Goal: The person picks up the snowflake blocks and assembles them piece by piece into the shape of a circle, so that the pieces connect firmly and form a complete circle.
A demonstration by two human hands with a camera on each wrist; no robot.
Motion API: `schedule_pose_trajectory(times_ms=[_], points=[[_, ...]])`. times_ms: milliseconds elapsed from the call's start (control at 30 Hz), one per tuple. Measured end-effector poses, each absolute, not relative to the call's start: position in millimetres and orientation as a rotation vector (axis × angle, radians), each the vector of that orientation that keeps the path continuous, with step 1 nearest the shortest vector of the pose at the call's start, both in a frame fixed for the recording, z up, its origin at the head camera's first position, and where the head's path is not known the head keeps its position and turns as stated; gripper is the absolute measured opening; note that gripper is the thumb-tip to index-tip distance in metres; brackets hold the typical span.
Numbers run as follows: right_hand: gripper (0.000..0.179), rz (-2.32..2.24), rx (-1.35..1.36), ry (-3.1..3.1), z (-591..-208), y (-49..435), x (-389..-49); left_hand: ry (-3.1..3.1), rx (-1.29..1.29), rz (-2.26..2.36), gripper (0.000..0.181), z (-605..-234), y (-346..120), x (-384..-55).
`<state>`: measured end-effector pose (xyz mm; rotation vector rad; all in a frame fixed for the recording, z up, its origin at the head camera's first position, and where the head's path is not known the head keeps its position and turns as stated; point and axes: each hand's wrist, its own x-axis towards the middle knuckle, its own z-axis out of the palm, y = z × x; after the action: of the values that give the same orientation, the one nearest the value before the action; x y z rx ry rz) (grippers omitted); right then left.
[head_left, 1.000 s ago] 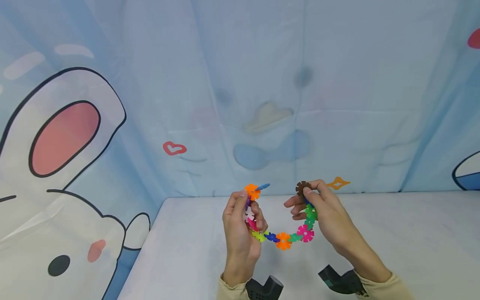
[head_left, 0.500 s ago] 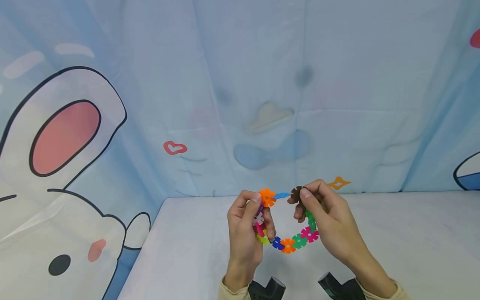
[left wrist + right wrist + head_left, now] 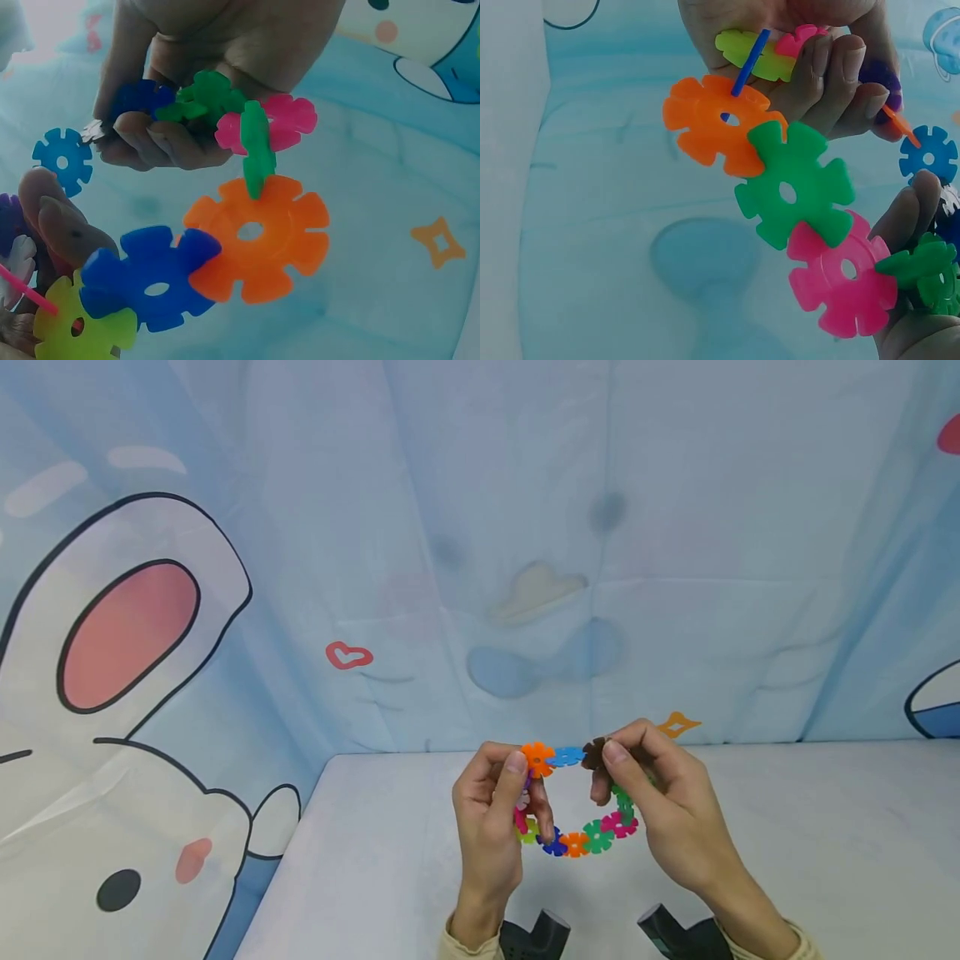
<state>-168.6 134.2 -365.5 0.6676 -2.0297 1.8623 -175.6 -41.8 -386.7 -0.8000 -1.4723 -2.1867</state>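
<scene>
A chain of colourful snowflake discs, notched plastic pieces slotted edge to edge, hangs in a loop between my two hands. My left hand (image 3: pixel 487 818) pinches an orange disc (image 3: pixel 538 760) at the loop's upper left. A light blue disc (image 3: pixel 566 757) sticks out from that orange one. With thumb and fingers, my right hand (image 3: pixel 675 810) pinches a brown disc (image 3: pixel 593 753) against the light blue disc's edge; whether their notches interlock, I cannot tell. Lower down hang a blue disc (image 3: pixel 154 281), an orange disc (image 3: pixel 259 232), a green disc (image 3: pixel 795 187) and a pink disc (image 3: pixel 844 277). Fingers partly hide both sides.
The loop is held above a white table (image 3: pixel 375 860). Behind it hangs a light blue curtain (image 3: pixel 450 527) with cartoon prints, including a large white rabbit (image 3: pixel 60 827) at the left. Black wrist cameras (image 3: pixel 549 935) sit below the hands.
The hands have come closer, the left moving right. The light blue disc and the brown disc, apart a second ago, now meet, closing the chain's outline into a loop.
</scene>
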Motion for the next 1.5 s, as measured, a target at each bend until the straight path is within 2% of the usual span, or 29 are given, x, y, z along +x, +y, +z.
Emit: schedule_pose_trajectory(times_ms=[400,1500], points=[[0.013,1.800,0.707,-2.027,-366.4,136.7,-171.4,-1.557,-0.884,-2.010,0.018,-387.4,-42.0,-176.7],[0.020,1.824,0.651,-2.117,-371.2,132.5,-175.3,-1.617,-0.844,-2.154,0.021,-397.1,-42.9,-182.1]])
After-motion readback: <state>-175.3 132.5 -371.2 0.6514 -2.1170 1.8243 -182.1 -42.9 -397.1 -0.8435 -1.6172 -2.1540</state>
